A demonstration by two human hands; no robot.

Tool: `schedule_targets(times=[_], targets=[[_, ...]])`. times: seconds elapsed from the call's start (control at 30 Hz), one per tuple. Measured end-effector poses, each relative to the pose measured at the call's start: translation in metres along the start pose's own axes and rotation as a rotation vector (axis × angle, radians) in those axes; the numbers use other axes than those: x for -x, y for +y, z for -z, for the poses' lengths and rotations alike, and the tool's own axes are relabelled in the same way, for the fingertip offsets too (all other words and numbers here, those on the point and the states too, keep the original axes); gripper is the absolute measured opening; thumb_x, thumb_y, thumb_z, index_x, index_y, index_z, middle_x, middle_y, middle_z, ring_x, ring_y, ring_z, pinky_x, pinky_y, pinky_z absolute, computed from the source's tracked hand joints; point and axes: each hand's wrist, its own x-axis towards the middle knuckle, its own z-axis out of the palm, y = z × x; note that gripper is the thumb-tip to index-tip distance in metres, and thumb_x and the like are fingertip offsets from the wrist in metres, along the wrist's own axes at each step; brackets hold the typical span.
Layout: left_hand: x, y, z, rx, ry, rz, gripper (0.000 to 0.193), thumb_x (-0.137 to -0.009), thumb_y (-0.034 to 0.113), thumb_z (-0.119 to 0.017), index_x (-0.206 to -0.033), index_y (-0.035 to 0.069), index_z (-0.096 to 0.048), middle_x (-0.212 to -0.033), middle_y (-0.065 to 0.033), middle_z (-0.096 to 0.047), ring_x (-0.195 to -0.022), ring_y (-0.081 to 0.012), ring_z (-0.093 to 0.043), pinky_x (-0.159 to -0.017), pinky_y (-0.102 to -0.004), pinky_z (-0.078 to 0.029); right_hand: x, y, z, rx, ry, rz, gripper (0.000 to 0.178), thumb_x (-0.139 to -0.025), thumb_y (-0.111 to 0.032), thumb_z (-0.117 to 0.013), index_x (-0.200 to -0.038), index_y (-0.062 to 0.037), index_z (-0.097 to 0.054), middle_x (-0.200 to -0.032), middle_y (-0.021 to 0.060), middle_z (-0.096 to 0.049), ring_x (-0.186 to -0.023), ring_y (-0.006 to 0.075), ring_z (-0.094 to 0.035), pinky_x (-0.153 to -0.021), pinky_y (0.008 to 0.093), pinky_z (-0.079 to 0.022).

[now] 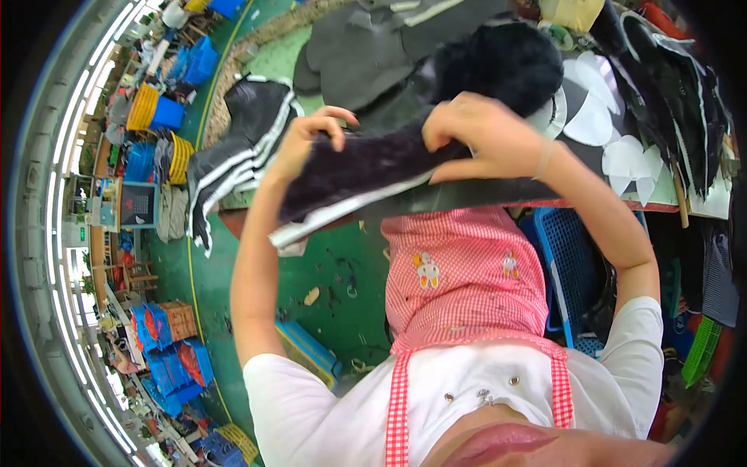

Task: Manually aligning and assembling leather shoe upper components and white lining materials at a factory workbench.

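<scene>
Between my two hands stretches a dark furry piece of material (366, 167) with a white strip along its lower edge, held just over the near edge of the worktable. My left hand (306, 144) grips its left end with curled fingers. At the other end, my right hand (490, 140) closes on the piece between thumb and fingers, slightly smeared by motion. Just beyond the right hand lies a round, fluffy black piece (506, 66). Flat dark grey pieces (362, 58) overlap on the table behind the held material.
Black pieces with white edging (253, 132) hang over the table's left side. White cut shapes (595, 109) lie on the right, near more hanging black pieces (677, 101). Below the table are a blue plastic basket (572, 265) and a green floor (319, 272).
</scene>
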Motion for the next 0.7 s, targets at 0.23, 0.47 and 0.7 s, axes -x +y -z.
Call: schedule_targets(times=[0.23, 0.47, 0.7], targets=[[0.021, 0.065, 0.024, -0.557, 0.085, 0.147, 0.030, -0.086, 0.001, -0.053, -0.111, 0.005, -0.068, -0.123, -0.0118, -0.062, -0.118, -0.0257, -0.057, -0.102, -0.0347, -0.041, 0.073, 0.014, 0.076, 0.155, 0.434, -0.532, 0.045, -0.093, -0.025, -0.058, -0.132, -0.0043, -0.049, -0.124, 0.0082, -0.058, -0.111, 0.0189, -0.055, -0.098, 0.0318, -0.041], [-0.019, 0.043, -0.125, -0.758, 0.047, -0.153, 0.081, -0.074, 0.003, -0.066, -0.147, 0.005, -0.031, -0.151, -0.0184, -0.033, -0.137, -0.0364, -0.034, -0.115, -0.0430, -0.029, 0.065, -0.006, 0.041, 0.366, 0.132, -0.604, 0.083, -0.080, -0.017, -0.076, -0.149, -0.0076, -0.031, -0.135, 0.0137, -0.054, -0.115, 0.0203, -0.056, -0.098, 0.0332, -0.044], [-0.003, 0.037, -0.127, -0.932, -0.247, -0.249, 0.074, -0.070, -0.009, -0.054, -0.139, 0.016, -0.048, -0.149, -0.0061, -0.041, -0.140, -0.0285, -0.034, -0.115, -0.0481, -0.027, 0.166, 0.012, 0.016, -0.615, 0.525, -1.010, 0.056, -0.082, 0.004, -0.058, -0.133, -0.0197, -0.055, -0.092, 0.0033, -0.064, -0.068, 0.0091, -0.055, -0.063, 0.0222, -0.047]])
